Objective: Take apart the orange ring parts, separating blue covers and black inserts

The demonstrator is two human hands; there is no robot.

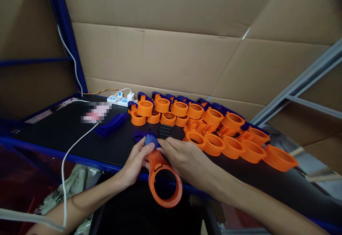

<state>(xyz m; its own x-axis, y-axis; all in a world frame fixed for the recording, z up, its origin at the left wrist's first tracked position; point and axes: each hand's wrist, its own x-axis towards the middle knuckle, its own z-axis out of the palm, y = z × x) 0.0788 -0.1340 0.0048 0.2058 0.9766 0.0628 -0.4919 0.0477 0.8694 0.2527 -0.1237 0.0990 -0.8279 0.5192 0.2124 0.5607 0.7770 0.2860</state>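
Note:
An orange ring-shaped tape dispenser [178,192] with a blue end piece [151,140] is held in front of me, its ring hanging toward my body over the table's near edge. My left hand [137,162] is closed around the blue end, thumb pressed on top. From the other side, my right hand [184,156] has its fingers bent in against the same blue end; its fingertips are partly hidden. Just behind lies a dark blue strip-like piece [138,135]. A black ridged block [165,131] rests close by on the black tabletop [117,149].
Several orange dispensers with blue parts [194,111] stand in stacked rows behind and to the right. Flat blue pieces [110,124] lie at the left, near a blurred pinkish item [96,113]. A power strip [120,100] sits behind; a white cable [63,170] crosses the left edge.

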